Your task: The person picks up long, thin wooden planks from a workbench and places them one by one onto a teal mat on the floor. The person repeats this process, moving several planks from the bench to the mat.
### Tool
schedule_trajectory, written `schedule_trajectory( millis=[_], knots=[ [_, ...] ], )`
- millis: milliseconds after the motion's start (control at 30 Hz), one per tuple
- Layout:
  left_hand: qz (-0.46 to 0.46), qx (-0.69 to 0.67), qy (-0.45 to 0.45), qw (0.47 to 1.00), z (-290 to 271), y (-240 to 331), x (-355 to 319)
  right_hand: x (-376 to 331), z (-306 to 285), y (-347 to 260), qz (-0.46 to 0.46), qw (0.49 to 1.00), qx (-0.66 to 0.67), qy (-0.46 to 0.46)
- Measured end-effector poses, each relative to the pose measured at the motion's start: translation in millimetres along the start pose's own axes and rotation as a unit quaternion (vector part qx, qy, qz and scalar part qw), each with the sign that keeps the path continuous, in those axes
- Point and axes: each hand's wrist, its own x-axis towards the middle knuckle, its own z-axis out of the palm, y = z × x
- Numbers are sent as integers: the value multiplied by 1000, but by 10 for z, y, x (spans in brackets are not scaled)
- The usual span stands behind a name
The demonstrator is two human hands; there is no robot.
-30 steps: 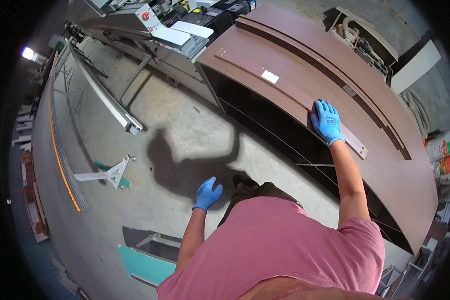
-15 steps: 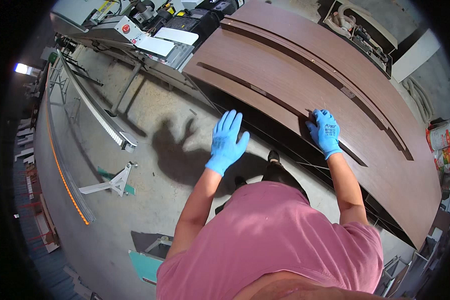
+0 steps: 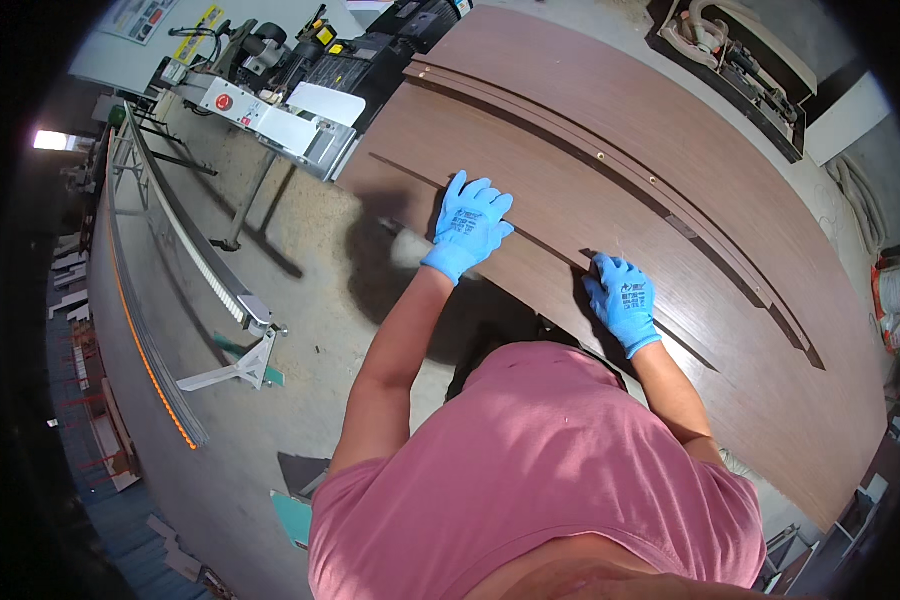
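Observation:
A large brown wood-grain panel lies at waist height in front of me, with a long dark slit or raised edge near its close side. My left hand, in a blue work glove, rests on the panel by this dark line, fingers somewhat apart. Farther right, my right hand, gloved in the same blue, has bent fingers closed over the panel's near strip at the dark line. Its fingertips are partly hidden. A second, longer dark groove runs across the panel beyond both hands.
A machine with a red button stands at the far left, close to the panel's corner. A long roller rail on stands runs along the left floor. Dark-framed equipment with hoses is at the far right, with coiled hose beside it.
My left hand has come down from above the floor onto the panel. My right hand stays by the dark line. My body has leaned farther over the panel, whose near edge sits closer.

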Motion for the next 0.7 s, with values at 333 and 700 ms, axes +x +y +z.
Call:
schedule_trajectory(
  millis=[333,700],
  knots=[
    [67,-33,137,988,112,-302,852,682,40,286,3,996,-34,86],
    [48,-50,213,975,15,-390,1342,1117,-2,367,11,973,-159,168]
  ],
)
